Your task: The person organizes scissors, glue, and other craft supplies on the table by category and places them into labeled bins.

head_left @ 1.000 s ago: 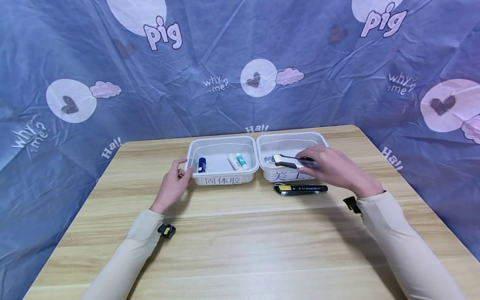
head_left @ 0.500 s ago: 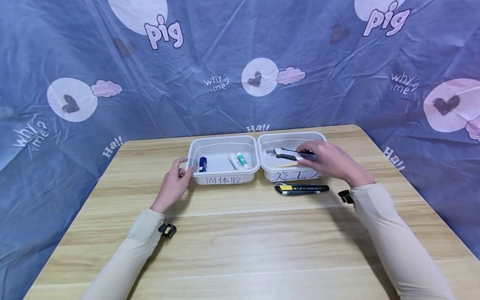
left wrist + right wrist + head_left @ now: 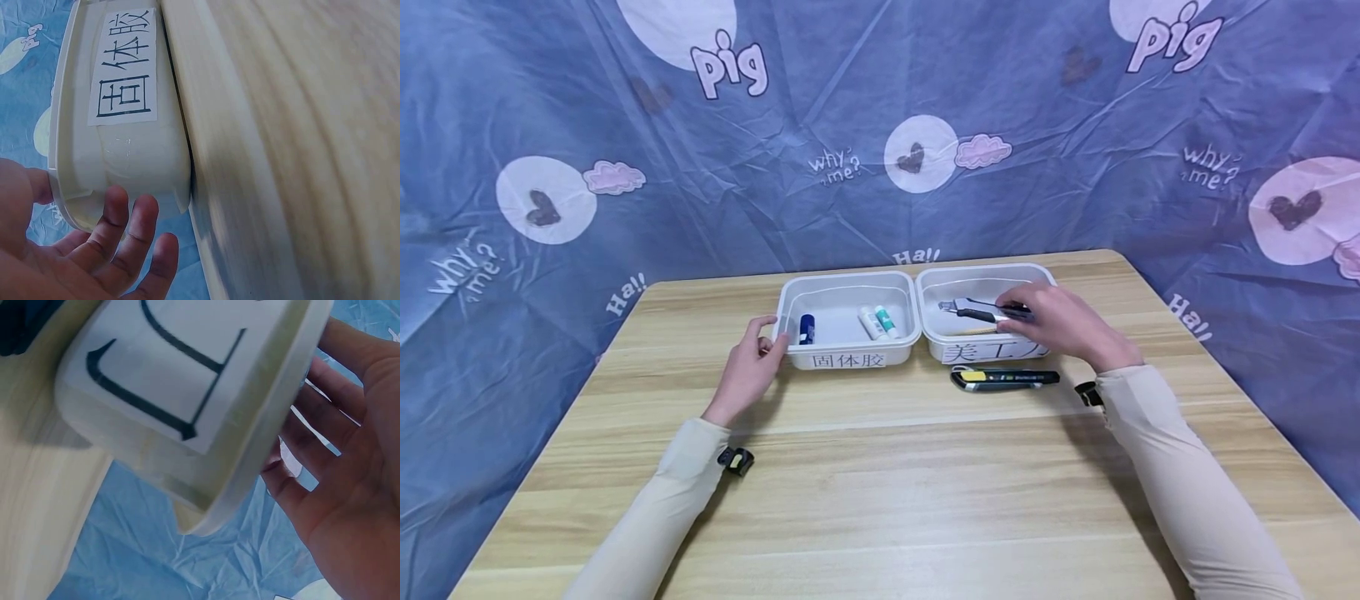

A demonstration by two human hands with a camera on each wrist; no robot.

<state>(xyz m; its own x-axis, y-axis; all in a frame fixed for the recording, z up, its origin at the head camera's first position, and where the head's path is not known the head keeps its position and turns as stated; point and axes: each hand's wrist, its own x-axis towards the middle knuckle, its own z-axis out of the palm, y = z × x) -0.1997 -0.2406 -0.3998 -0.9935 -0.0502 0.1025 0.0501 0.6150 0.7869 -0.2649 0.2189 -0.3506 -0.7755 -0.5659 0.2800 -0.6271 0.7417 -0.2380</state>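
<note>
In the head view my right hand holds a black-and-silver utility knife over the right white plastic box, its front end pointing left. A thin yellow strip shows below the knife in that box. The right wrist view hides the knife behind the labelled box wall. My left hand grips the near left corner of the left white box, thumb and forefinger at the rim. A blue glue stick, a white one and a green-and-white one lie inside.
Another utility knife, black with a yellow slider, lies on the wooden table in front of the right box. Both boxes stand side by side, paper labels facing me. A blue patterned cloth hangs behind the table.
My right hand has moved slightly left and lowered the utility knife towards the inside of the right box. My left hand has stayed at the left box's corner.
</note>
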